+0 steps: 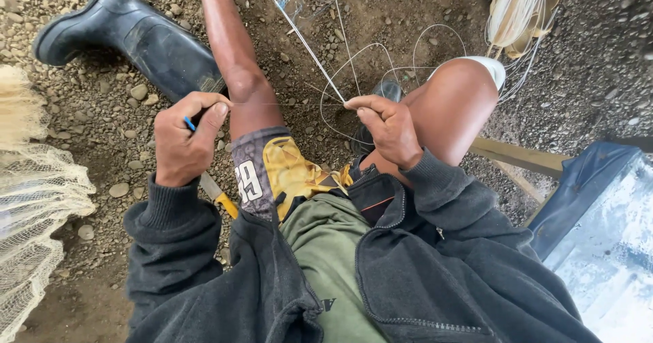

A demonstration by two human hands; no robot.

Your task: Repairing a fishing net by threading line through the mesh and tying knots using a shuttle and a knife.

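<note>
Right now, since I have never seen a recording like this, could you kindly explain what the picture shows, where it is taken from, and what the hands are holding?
There is no machine here. One camera sits on a person's head and looks down at their own lap and two bare hands.

The left hand is closed on a small blue tool; I cannot tell exactly what kind. The right hand pinches thin pale fishing line, which runs up and away and curls in loose loops by the knee.

The person sits over gravel ground. A black rubber boot is at upper left, pale netting at the left edge, a bundle of cream cord at upper right, and a blue tarp at right.
</note>
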